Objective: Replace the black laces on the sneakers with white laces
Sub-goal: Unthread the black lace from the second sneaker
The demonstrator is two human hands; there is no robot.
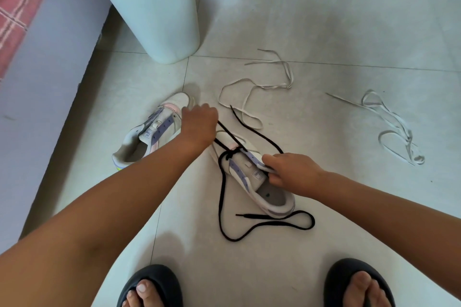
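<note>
Two white sneakers with lilac eyelet strips lie on the tiled floor. The left sneaker [147, 132] has no lace in it. The right sneaker [252, 182] still carries a black lace [222, 192] near its toe, with long loose ends looping over the floor. My left hand [198, 123] is closed into a fist on the black lace above the toe. My right hand [291, 173] grips the tongue and eyelet edge of the right sneaker. One white lace [252, 90] lies loose beyond the shoes, and a second white lace [394, 127] lies further right.
A tall white bin [154, 12] with a blue liner stands behind the left sneaker. A bed edge with a pink checked cover [22, 2] runs along the left. My feet in black slippers [152, 286] are at the bottom of the view.
</note>
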